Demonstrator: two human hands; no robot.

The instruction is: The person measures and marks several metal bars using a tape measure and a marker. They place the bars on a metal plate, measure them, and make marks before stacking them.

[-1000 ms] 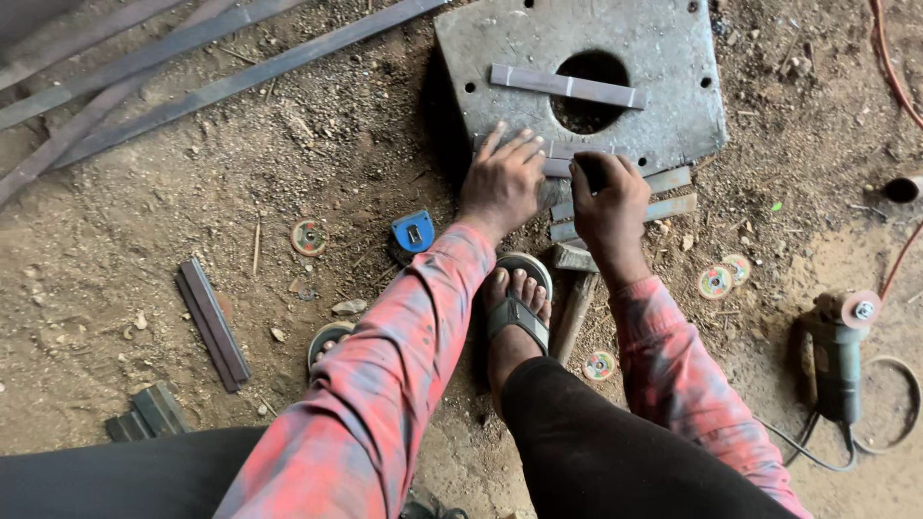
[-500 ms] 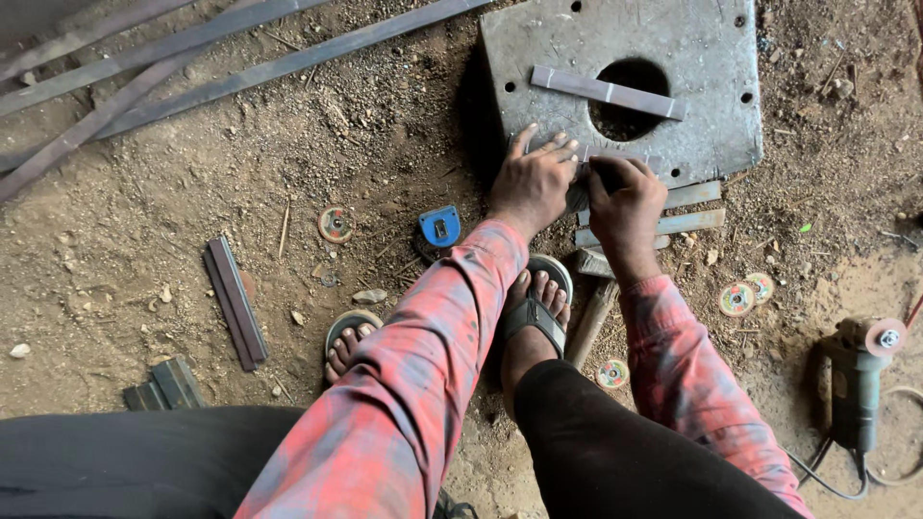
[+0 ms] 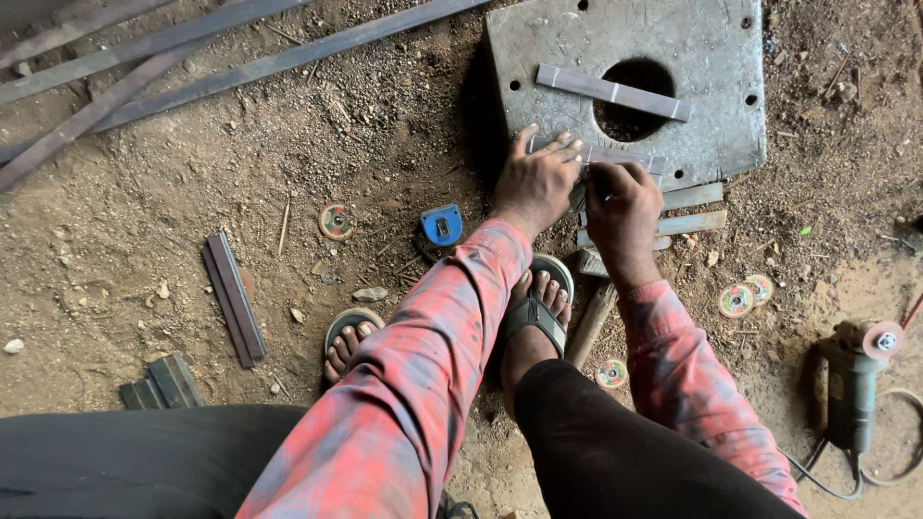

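**A:** What does the head view show at this moment?

**B:** A person crouches over a thick grey steel plate (image 3: 625, 58) that lies on the dirt and has a round hole in it. The left hand (image 3: 536, 181) is spread wide, fingers pressing a flat metal strip (image 3: 625, 159) down on the plate's near edge. The right hand (image 3: 620, 200) is closed just beside it, on the same strip; whether it grips a small marking tool I cannot tell, as the fingers hide it.

**A:** What could go wrong from here?

**B:** The strip rests at the very edge, so uneven pressure from the left hand could let it pivot or slide off onto the other strips (image 3: 687, 223) lying below. A second loose strip (image 3: 611, 92) bridges the hole and could be knocked by a sleeve.

**A:** Any hazard to the body?

**B:** Likely, yes. The feet wear open sandals (image 3: 540, 306) just beneath the plate edge, so a falling strip could strike bare toes. An angle grinder (image 3: 851, 384) with its cable (image 3: 889, 471) lies near the right side, and worn cutting discs (image 3: 745, 296) scatter the ground as slip points.
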